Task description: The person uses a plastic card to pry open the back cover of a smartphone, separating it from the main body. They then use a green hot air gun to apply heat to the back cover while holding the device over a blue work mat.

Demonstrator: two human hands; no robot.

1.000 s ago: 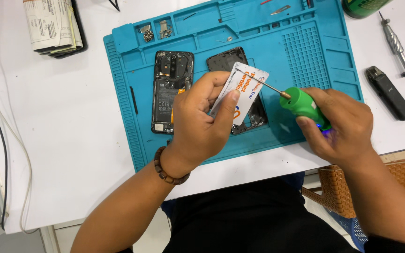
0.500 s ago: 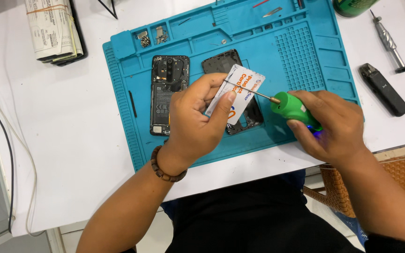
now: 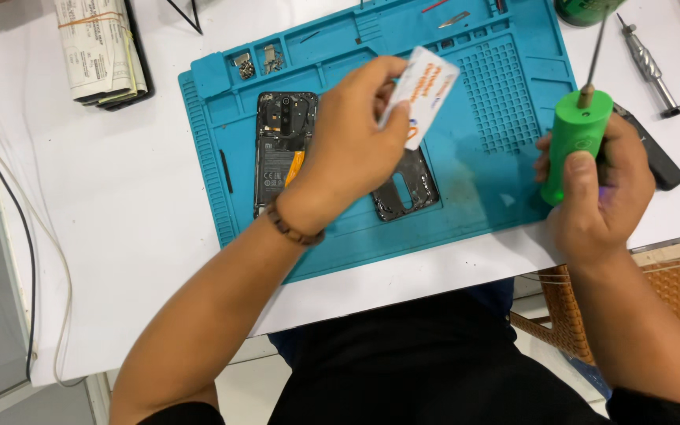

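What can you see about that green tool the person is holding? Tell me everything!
The green screwdriver has a thick, round, bright green handle that looks like plastic, with a thin metal shaft sticking out of its top toward the far side of the table. It stands nearly upright. The right hand wraps around its lower part, thumb on the front. It is held over the right edge of the blue work mat; its tip touches nothing.

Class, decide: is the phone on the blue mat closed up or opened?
Opened: the phone lies with its internals exposed, and a separate black frame rests beside it.
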